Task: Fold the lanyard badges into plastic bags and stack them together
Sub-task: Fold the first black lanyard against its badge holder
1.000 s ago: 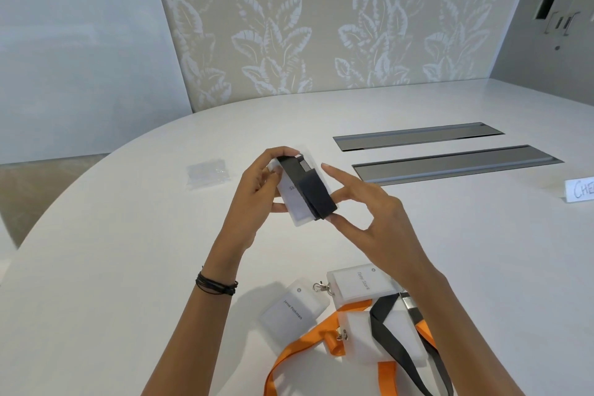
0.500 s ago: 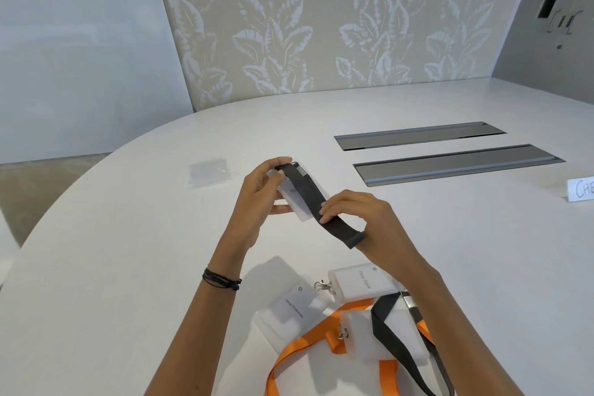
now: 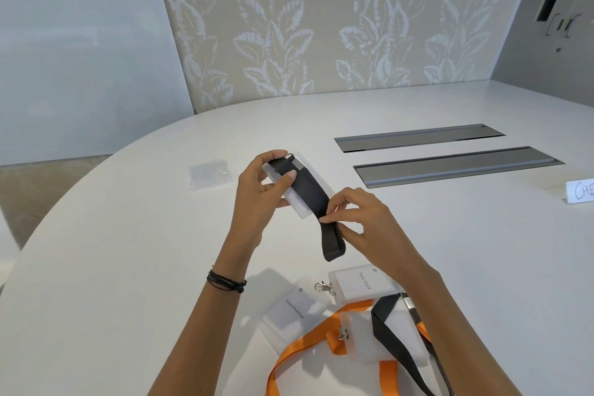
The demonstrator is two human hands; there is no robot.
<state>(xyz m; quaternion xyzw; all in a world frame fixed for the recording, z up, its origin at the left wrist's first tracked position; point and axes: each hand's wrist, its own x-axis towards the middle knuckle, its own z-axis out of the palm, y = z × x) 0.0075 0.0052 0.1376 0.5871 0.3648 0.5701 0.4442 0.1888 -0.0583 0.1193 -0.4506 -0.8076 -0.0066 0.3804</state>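
The left hand (image 3: 263, 183) grips a badge (image 3: 297, 190) held above the tabletop (image 3: 128, 251); the right hand (image 3: 360, 219) pinches its black strap (image 3: 321, 212), which runs over the badge face and hangs in a loose loop below. The fold looks half done. Three more badges (image 3: 353, 283) lie near the body, their orange and black lanyards (image 3: 305, 341) tangled. The clear bags (image 3: 209, 172) lie apart to the left, seemingly empty. Nothing looks bagged or stacked, so most of the task remains.
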